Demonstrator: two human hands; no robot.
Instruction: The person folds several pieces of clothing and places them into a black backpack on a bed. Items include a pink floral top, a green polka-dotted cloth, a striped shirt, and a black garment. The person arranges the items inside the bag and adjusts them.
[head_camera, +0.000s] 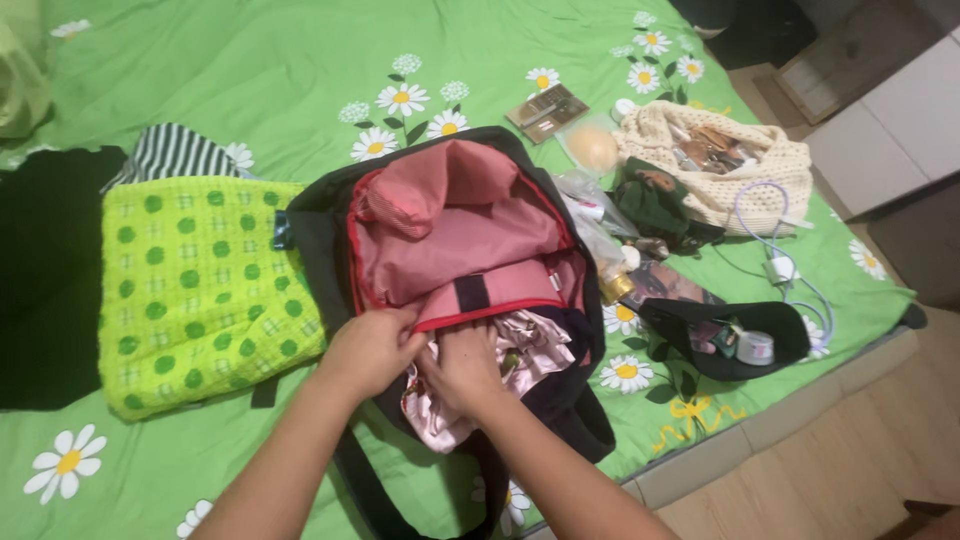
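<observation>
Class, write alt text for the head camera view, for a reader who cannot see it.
Two bare hands, left hand and right hand, press pale pink clothing into an open black backpack with red lining, lying on a green daisy-print bedsheet. A lime green dotted cloth lies to its left; a cream knitted bag and small black pouch lie to its right.

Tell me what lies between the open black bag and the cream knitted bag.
In the head view, between the black bag and the cream knitted bag lie clear plastic pouches and a dark green cloth item.

The right hand's (462, 368) fingertips vanish into the pink cloth (520, 350) – its grip unreadable; both forearms and the black garment (45, 270) run off the edges.
</observation>
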